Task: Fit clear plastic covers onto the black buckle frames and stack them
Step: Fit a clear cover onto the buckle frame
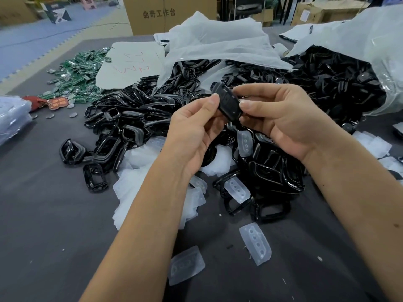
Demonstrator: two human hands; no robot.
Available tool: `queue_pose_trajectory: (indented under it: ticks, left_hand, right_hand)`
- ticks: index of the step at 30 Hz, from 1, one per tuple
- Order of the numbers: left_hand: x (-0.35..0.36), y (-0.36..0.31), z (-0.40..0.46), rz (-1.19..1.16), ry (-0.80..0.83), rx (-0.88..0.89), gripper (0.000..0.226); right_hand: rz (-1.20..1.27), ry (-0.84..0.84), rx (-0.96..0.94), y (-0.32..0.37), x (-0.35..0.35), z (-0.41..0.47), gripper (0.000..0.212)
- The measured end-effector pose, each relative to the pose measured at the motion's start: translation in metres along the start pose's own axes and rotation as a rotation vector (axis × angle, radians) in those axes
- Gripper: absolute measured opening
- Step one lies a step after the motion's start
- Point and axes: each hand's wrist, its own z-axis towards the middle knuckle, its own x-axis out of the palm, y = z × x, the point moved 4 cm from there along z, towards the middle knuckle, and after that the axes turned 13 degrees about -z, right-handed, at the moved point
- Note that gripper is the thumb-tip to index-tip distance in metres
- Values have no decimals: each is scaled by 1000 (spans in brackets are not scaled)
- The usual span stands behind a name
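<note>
On the dark grey counter [43, 214], far left, lies a scatter of small green printed circuit boards [80, 70], and next to it a sprawling heap of glossy black plastic buckle frames [122, 118] spills out of torn white plastic bags [218, 46]. Translucent, milky plastic covers with a row of small holes [255, 243] lie loose near the front edge of the heap, some touching frames, others apart. Above the heap the left hand [192, 136] pinches one small black buckle frame [227, 103] with thumb and forefinger at its left edge; the right hand [281, 118] pinches its right edge likewise, remaining fingers curled loosely beneath. Whether a cover already sits in the held frame cannot be told. The frame looks light, stiff and slick, so it is best taken by its outer rim, as both grips do here. The covers look thin and slightly flexible, likely needing edge-first seating and gentle thumb pressure rather than force.
</note>
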Motion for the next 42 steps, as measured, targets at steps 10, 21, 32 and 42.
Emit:
queue_pose_trajectory:
  ticks: [10, 21, 32, 42]
  left_hand:
    - [-4, -3, 2, -41, -16, 39, 31]
    - [4, 0, -1, 22, 138, 83, 14]
    - [6, -5, -4, 129, 18, 71, 24]
    - [-2, -2, -2, 78, -89, -134, 12]
  right_hand:
    - [-91, 142, -72, 2, 4, -4, 26]
    - [-22, -50, -129, 10, 3, -6, 42]
    - [-989, -299, -667, 42, 9, -20, 26]
    - [-1224, -191, -904, 44, 25, -26, 14]
